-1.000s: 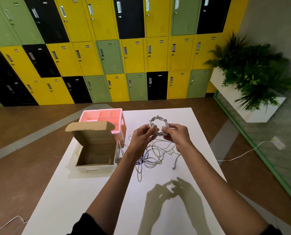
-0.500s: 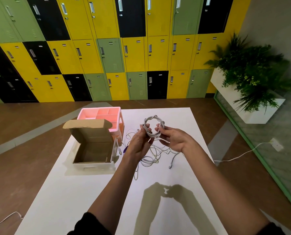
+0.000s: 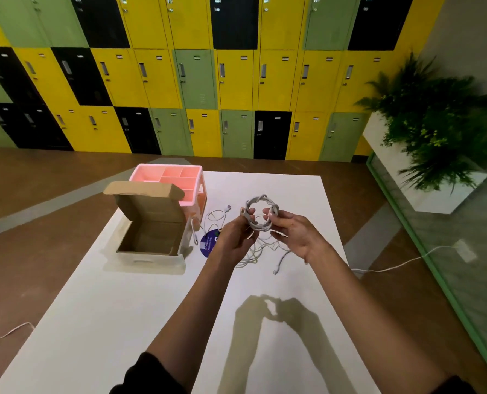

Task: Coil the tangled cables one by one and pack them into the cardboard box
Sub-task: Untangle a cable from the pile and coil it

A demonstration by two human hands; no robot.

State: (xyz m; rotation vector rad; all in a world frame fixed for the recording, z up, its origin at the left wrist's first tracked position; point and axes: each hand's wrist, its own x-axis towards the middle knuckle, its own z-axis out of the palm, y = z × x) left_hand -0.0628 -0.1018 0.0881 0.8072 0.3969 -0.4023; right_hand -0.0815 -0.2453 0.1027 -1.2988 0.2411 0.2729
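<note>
Your left hand (image 3: 238, 237) was curled, its thumb and fingertips pinching the nine o'clock side of a small round coil of pale grey cable (image 3: 260, 212). Your right hand (image 3: 293, 234) held the three o'clock side of the same coil, its fingers bent round the strands and the palm turned up towards you. The two hands were close together, joined only by the ring of cable between them, which stood nearly upright and faced you so that its hole showed. Both hands were raised off the white worktop (image 3: 140, 322), with your forearms reaching forward from black sleeves and converging on the coil.

Beneath your hands, on the worktop, lay a loose tangle of white and grey cables (image 3: 252, 255), with one plug end trailing out at five o'clock from the coil. A round purple label with white print (image 3: 208, 243) lay at the tangle's nine o'clock edge, partly hidden by your left wrist.

The open brown cardboard box (image 3: 151, 240) sat at nine o'clock from your hands, its lid standing up at the far side; nothing showed inside it. Just behind it, at eleven o'clock, stood a pink plastic organiser with compartments (image 3: 177, 177). A thin white cable (image 3: 218, 216) ran between the organiser and the tangle.
</note>
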